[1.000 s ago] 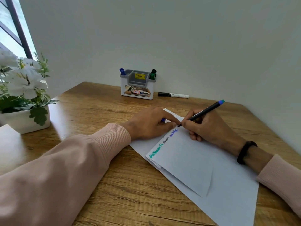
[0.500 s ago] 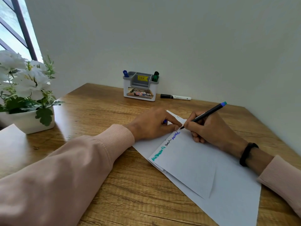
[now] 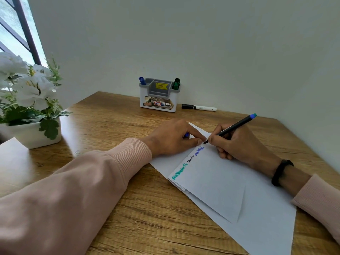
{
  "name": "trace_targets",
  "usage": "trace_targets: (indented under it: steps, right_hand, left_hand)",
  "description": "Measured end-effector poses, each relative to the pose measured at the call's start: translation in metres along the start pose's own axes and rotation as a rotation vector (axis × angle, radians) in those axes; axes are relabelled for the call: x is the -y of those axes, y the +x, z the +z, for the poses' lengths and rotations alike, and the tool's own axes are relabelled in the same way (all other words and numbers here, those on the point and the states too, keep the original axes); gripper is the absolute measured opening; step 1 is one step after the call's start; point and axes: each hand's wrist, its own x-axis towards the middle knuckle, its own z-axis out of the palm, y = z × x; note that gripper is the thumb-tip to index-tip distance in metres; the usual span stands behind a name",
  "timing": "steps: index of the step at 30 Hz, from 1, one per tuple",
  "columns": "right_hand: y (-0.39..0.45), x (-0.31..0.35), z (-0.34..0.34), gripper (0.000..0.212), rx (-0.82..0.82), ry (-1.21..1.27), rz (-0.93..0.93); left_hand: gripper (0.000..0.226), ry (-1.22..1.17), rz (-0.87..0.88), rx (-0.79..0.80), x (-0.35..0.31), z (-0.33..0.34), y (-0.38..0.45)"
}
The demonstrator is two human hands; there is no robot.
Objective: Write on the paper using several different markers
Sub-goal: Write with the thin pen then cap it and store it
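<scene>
- Our right hand (image 3: 237,144) is closed around the pen (image 3: 230,128), its tip at the paper's (image 3: 217,181) far top edge, just past the blue word.
- Our left hand (image 3: 173,138) presses the paper on the table (image 3: 110,122), curled around something blue.
- The writing line runs away from us, towards the left fingertips (image 3: 199,141).
</scene>
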Motion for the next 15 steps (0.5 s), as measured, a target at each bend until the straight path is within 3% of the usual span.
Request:
trace_targets:
  steps: [15]
  right_hand:
    - [0.0014,-0.0006,-0.0006,0.013,-0.003,-0.035,0.018]
  left_hand:
    - [0.030,0.005,-0.004,0.002,0.0049,0.0028,0.0032]
